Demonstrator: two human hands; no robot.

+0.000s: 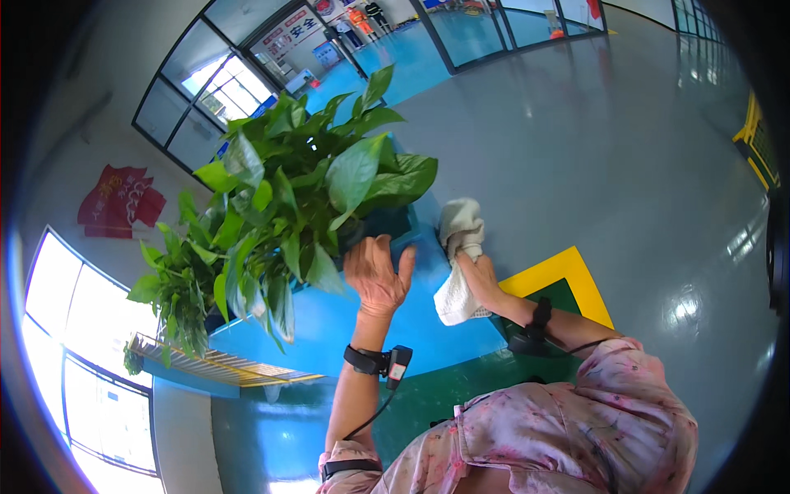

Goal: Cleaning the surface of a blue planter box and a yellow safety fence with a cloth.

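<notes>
A white cloth (pixel 461 224) is bunched in my right hand (pixel 480 276), which presses it against the right end of a blue stand (pixel 346 325). Part of the cloth hangs below the hand, and its fingers are mostly covered. My left hand (pixel 378 272) rests against the near side of a dark planter box (pixel 387 222), thumb apart and fingers stretched toward the leaves. Large green leafy plants (pixel 288 189) spill over the planter and hide much of it. Both wrists carry small black devices on straps.
A yellow-edged green floor marking (pixel 568 288) lies right of the stand. Grey floor (pixel 559 148) stretches beyond it. Glass doors (pixel 494 37) stand at the back, with people in another room. A slatted rack (pixel 222 366) is at left; a yellow frame (pixel 755 144) is far right.
</notes>
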